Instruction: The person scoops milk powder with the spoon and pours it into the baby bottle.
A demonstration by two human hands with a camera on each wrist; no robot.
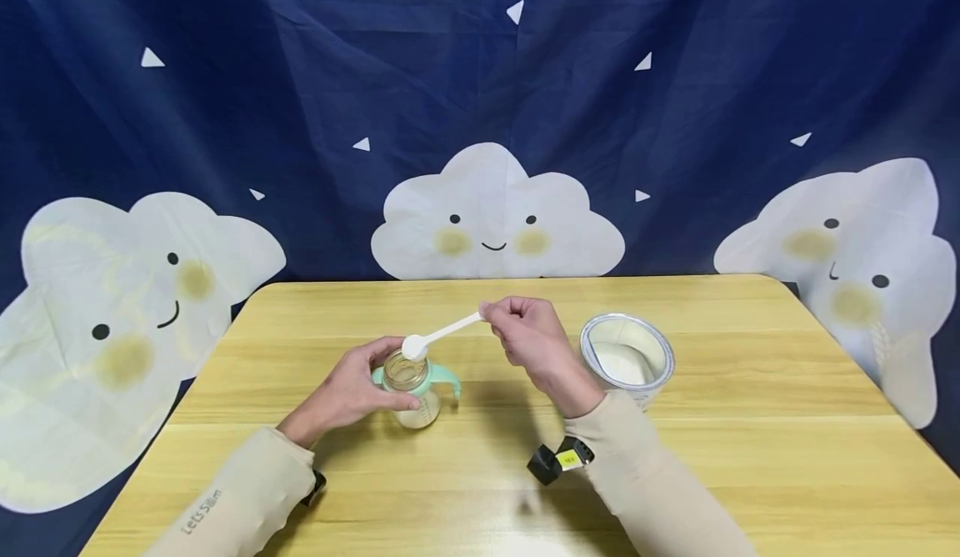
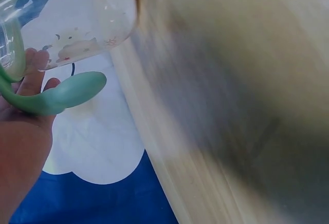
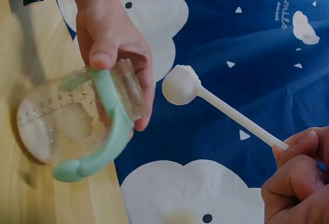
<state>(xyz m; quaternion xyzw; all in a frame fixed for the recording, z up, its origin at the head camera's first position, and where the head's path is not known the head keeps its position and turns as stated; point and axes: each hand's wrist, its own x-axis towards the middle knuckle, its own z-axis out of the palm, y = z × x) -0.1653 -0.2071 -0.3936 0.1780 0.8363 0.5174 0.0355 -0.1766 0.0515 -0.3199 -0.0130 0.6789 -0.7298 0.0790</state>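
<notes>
A clear baby bottle (image 1: 420, 411) with a green handled collar and graduation marks stands uncapped on the table, some pale powder at its bottom. My left hand (image 1: 356, 386) grips it round the collar, thumb in front and fingers behind. Just above its mouth is the bowl of a white measuring scoop (image 1: 415, 347), heaped with white powder in the right wrist view. My right hand (image 1: 528, 332) pinches the end of the scoop's long handle between thumb and fingers. In the left wrist view the bottle's green handle (image 2: 77, 90) shows close beside the left fingers.
To the right of the right forearm stands an uncovered can (image 1: 630, 353) with white powder inside. The wooden table (image 1: 750, 449) ends at a dark blue curtain (image 1: 315, 65) printed with clouds. A black wrist device (image 1: 546, 464) juts from the right sleeve.
</notes>
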